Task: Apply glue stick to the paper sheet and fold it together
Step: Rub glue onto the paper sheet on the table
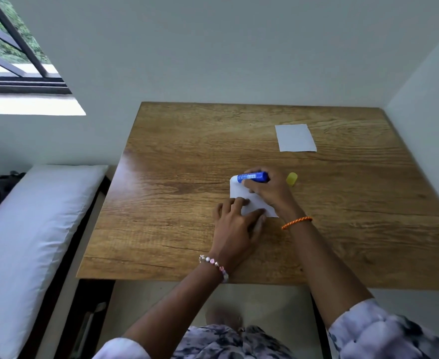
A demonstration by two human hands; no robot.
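Observation:
A small white paper sheet [255,202] lies on the wooden table [176,182], partly covered by both hands. My right hand [270,191] grips a blue and white glue stick [252,176], held nearly flat with its white end at the sheet's far left corner. My left hand [235,221] presses flat on the sheet's near edge, fingers spread. The stick's yellow cap [292,179] lies on the table just right of my right hand.
A second white paper sheet [295,138] lies at the far right of the table. White walls close the table's far and right sides. A bed with a white pillow [29,229] runs along the left.

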